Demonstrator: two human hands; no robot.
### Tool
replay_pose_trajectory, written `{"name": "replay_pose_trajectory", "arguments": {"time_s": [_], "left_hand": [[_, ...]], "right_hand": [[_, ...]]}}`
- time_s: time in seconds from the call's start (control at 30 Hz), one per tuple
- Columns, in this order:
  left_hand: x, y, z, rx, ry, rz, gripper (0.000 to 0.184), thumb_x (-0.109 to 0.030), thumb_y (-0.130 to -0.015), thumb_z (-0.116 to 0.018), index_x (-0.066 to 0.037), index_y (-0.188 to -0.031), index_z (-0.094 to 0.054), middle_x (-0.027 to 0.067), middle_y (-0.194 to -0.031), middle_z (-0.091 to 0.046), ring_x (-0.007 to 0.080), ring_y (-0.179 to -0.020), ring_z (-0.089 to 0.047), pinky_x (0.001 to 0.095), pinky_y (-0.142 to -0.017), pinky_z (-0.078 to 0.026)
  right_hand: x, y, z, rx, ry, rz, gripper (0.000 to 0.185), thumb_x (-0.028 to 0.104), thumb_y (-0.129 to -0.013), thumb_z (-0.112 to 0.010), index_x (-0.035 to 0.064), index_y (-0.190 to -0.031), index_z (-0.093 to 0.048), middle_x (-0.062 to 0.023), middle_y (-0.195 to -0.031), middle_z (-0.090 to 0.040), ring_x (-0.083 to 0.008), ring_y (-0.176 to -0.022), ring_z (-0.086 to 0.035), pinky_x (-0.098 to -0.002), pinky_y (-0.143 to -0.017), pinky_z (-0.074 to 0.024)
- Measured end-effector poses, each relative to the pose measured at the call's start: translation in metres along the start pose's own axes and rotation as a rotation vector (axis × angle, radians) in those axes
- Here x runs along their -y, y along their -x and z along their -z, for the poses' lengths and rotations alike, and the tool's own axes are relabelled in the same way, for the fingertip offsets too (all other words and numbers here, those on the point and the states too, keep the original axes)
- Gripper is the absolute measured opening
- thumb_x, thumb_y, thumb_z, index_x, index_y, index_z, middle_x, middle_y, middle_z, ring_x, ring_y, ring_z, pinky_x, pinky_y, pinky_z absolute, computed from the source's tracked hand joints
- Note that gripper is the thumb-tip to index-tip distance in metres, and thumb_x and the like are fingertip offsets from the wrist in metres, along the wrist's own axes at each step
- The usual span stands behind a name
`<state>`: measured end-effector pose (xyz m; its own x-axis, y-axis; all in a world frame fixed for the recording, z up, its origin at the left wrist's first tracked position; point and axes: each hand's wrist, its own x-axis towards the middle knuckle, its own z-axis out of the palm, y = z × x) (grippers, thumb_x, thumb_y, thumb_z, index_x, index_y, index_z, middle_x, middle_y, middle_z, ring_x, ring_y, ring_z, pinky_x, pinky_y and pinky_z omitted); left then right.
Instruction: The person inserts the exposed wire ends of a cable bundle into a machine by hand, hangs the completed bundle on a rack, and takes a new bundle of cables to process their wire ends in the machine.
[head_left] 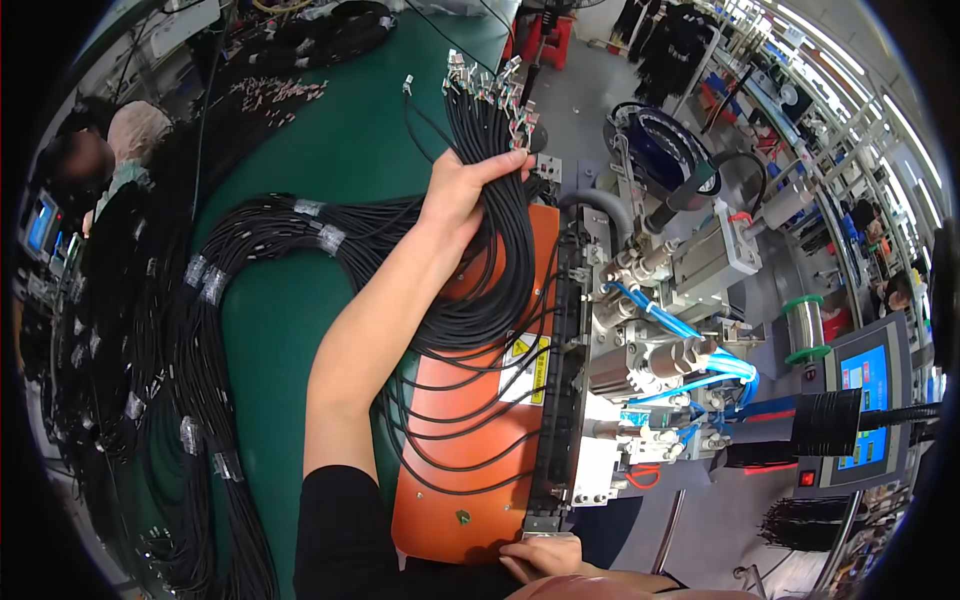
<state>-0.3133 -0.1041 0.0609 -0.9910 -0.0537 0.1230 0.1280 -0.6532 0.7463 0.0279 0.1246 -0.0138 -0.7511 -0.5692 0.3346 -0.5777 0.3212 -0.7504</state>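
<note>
My left hand (462, 195) is closed around a thick bundle of black cables (495, 250), with the thumb across it. Above the grip, the cable ends fan out into small metal connectors (485, 85) with coloured wires. Below it, the bundle bends over an orange plate (460, 520), and several single cables (470, 435) run to a dark rail (565, 400) along the machine's edge. At the bottom, my right hand (545, 555) rests by the near end of that rail, fingers bent; what they hold, if anything, is hidden.
Taped black cable bundles (225, 270) lie across the green table (275, 375). A machine (650, 360) with blue air hoses stands on the right, beside a solder wire spool (804, 330) and a touchscreen (862, 400). Another person (135, 140) is at the far left.
</note>
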Motion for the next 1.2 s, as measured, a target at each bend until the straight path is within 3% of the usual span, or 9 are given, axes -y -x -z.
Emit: {"name": "replay_pose_trajectory", "arguments": {"time_s": [0.07, 0.13, 0.6, 0.93, 0.97, 1.03, 1.07, 1.13, 1.2], "left_hand": [[0.003, 0.0, 0.001, 0.026, 0.028, -0.038, 0.03, 0.005, -0.076, -0.073, 0.003, -0.103, -0.058, 0.0133, -0.093, -0.067, 0.0227, -0.082, -0.069, 0.0334, -0.075, -0.058], [-0.001, 0.004, -0.002, 0.048, 0.027, -0.038, 0.031, 0.006, -0.076, -0.074, 0.002, -0.102, -0.058, 0.0131, -0.091, -0.068, 0.0223, -0.082, -0.069, 0.0335, -0.074, -0.058], [0.0, 0.017, -0.012, 0.095, -0.086, -0.152, 0.025, 0.005, -0.078, -0.072, 0.002, -0.1, -0.06, 0.0106, -0.089, -0.069, 0.0191, -0.08, -0.069, 0.0307, -0.075, -0.057], [-0.002, 0.022, -0.013, 0.136, -0.036, -0.124, 0.022, 0.004, -0.079, -0.071, 0.002, -0.099, -0.062, 0.0098, -0.09, -0.069, 0.018, -0.081, -0.069, 0.0307, -0.077, -0.057], [-0.002, 0.022, -0.013, 0.142, -0.047, -0.135, 0.022, 0.004, -0.079, -0.071, 0.002, -0.099, -0.062, 0.0099, -0.09, -0.069, 0.018, -0.081, -0.069, 0.0306, -0.077, -0.057], [-0.001, 0.022, -0.012, 0.147, -0.058, -0.148, 0.022, 0.004, -0.079, -0.071, 0.002, -0.099, -0.062, 0.0099, -0.09, -0.069, 0.0179, -0.081, -0.069, 0.0304, -0.077, -0.057], [0.0, 0.022, -0.012, 0.146, -0.062, -0.15, 0.022, 0.004, -0.079, -0.071, 0.002, -0.099, -0.062, 0.0099, -0.091, -0.069, 0.0177, -0.081, -0.069, 0.0303, -0.077, -0.057], [0.0, 0.022, -0.012, 0.145, -0.064, -0.151, 0.022, 0.004, -0.079, -0.071, 0.002, -0.1, -0.062, 0.0099, -0.091, -0.069, 0.0175, -0.081, -0.069, 0.0302, -0.077, -0.057], [0.001, 0.023, -0.013, 0.148, -0.06, -0.188, 0.023, 0.004, -0.079, -0.071, 0.002, -0.1, -0.062, 0.0097, -0.091, -0.07, 0.017, -0.08, -0.069, 0.0296, -0.076, -0.056]], "right_hand": [[0.001, -0.002, -0.001, 0.001, 0.031, -0.006, 0.023, 0.008, -0.074, -0.078, 0.0082, -0.094, -0.065, -0.0032, -0.061, -0.057, -0.0181, -0.048, -0.059, -0.0271, -0.042, -0.0439], [0.012, -0.012, 0.0, -0.137, -0.078, 0.029, 0.017, 0.004, -0.08, -0.071, 0.0018, -0.094, -0.061, -0.0112, -0.07, -0.059, -0.0281, -0.058, -0.061, -0.036, -0.051, -0.0477], [0.018, -0.011, -0.002, -0.195, -0.047, -0.007, 0.014, 0.001, -0.079, -0.071, 0.0011, -0.09, -0.061, -0.013, -0.07, -0.058, -0.0295, -0.057, -0.06, -0.0371, -0.05, -0.0468], [0.02, -0.011, -0.003, -0.201, -0.028, -0.019, 0.014, 0.001, -0.08, -0.068, 0.0002, -0.091, -0.06, -0.0135, -0.067, -0.055, -0.0313, -0.056, -0.057, -0.0382, -0.05, -0.0442], [0.015, -0.005, -0.006, -0.202, -0.027, -0.015, 0.014, 0.001, -0.08, -0.068, 0.0002, -0.091, -0.06, -0.0135, -0.067, -0.055, -0.0313, -0.056, -0.057, -0.0382, -0.05, -0.0442], [0.006, 0.003, -0.011, -0.119, 0.11, -0.134, 0.021, 0.007, -0.074, -0.078, 0.0082, -0.092, -0.066, -0.0046, -0.061, -0.058, -0.0187, -0.048, -0.059, -0.0277, -0.043, -0.0441], [0.006, 0.005, -0.011, -0.119, 0.111, -0.132, 0.021, 0.007, -0.074, -0.078, 0.0082, -0.092, -0.066, -0.0046, -0.061, -0.058, -0.0187, -0.048, -0.059, -0.0277, -0.043, -0.0441], [0.02, -0.009, -0.004, -0.179, -0.007, -0.039, 0.014, 0.001, -0.081, -0.068, 0.0, -0.091, -0.06, -0.0138, -0.067, -0.056, -0.0316, -0.056, -0.057, -0.0386, -0.05, -0.0442], [0.021, -0.01, -0.004, -0.188, -0.012, -0.04, 0.013, 0.002, -0.081, -0.068, 0.0002, -0.092, -0.06, -0.014, -0.068, -0.056, -0.0319, -0.056, -0.057, -0.0388, -0.05, -0.0442]]}}
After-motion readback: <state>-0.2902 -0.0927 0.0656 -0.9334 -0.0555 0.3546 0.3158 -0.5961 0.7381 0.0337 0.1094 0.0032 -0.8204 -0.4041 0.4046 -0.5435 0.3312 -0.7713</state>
